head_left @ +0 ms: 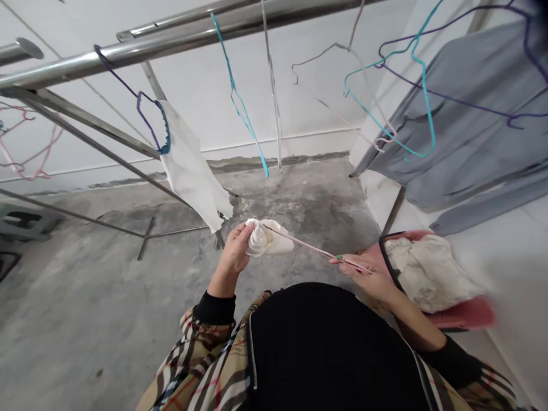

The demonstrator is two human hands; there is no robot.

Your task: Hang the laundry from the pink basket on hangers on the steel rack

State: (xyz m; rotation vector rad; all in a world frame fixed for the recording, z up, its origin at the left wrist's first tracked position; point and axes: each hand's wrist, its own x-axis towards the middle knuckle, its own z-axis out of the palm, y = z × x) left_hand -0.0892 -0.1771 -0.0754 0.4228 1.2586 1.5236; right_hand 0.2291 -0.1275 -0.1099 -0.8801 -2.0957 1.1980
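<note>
Bunched white cloth [276, 242], perhaps a small garment, hangs from the fingers of my left hand [237, 246], which pinches its upper edge. A thin pink clothes hanger [312, 248], seen almost edge-on, stretches between my hands. My right hand [363, 273] grips its near end, where a small green spot shows by the fingertips. The hanger's far end reaches the cloth; whether it is inside the fabric I cannot tell.
A metal rail [180, 43] crosses above, holding several hangers, including a turquoise one [240, 100]. A white garment with blue trim [192, 165] hangs left. A grey garment [466, 108] hangs right, above a pink basket [466, 314] of white laundry [428, 271].
</note>
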